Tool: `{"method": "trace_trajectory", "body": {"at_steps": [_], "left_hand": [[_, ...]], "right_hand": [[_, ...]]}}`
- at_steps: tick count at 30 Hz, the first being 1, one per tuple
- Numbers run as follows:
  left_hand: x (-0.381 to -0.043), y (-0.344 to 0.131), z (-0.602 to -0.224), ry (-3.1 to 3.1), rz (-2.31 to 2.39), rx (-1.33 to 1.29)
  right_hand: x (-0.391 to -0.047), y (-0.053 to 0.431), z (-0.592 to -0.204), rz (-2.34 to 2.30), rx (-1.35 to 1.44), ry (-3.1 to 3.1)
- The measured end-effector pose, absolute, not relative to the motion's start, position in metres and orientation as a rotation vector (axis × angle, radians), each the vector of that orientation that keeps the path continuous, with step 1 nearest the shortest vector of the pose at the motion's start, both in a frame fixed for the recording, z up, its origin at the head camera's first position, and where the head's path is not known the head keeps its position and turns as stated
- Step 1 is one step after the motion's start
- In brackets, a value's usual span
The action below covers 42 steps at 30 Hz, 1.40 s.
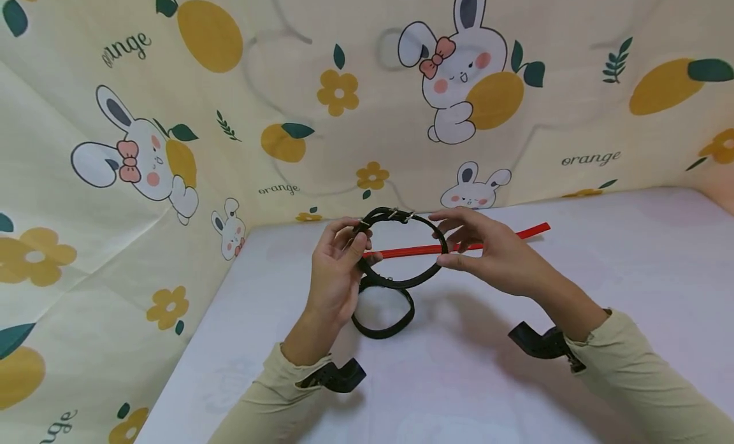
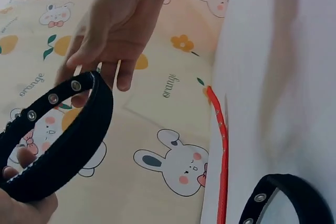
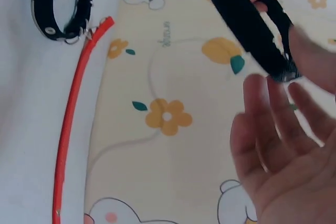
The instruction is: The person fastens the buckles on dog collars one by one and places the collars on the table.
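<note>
A black buckled collar, closed into a loop, is held up above the table. My left hand grips its left side with thumb and fingers. My right hand is at the loop's right side, its fingers spread and mostly straight beside the band in the right wrist view. Metal eyelets line the collar in the left wrist view. Below, a second black looped collar stands on the table. A red strap with small eyelets lies stretched out behind both collars, partly hidden by the right hand.
The white tabletop meets a cream cloth backdrop printed with rabbits, oranges and flowers at the back and left. Black wrist cameras are strapped over both sleeves.
</note>
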<state>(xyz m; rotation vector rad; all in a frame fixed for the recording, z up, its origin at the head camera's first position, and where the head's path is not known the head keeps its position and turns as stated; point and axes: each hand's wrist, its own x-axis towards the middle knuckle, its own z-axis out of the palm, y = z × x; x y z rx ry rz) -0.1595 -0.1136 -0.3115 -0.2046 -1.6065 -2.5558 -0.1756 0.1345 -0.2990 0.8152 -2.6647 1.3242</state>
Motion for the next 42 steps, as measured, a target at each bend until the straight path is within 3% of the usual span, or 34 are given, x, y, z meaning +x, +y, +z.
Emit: {"method": "trace_trajectory", "body": {"at_steps": [8, 16, 29, 42], "left_hand": [[-0.161, -0.118, -0.307, -1.543, -2.640, -0.171], [-0.161, -0.118, -0.309, -1.644, -2.607, -0.227], [-0.173, -0.137, -0.315, -2.047, -2.443, -0.877], [-0.177, -0.130, -0.328, -2.276, -2.166, -0.745]], "right_hand": [[-0.174, 0.137, -0.298, 1.220, 0.973, -2.586], [-0.174, 0.138, -0.298, 1.131, 0.925, -2.497], [-0.176, 0.159, -0.288, 1.052, 0.870, -2.511], [-0.177, 0.167, -0.285, 1.068, 0.822, -2.673]]}}
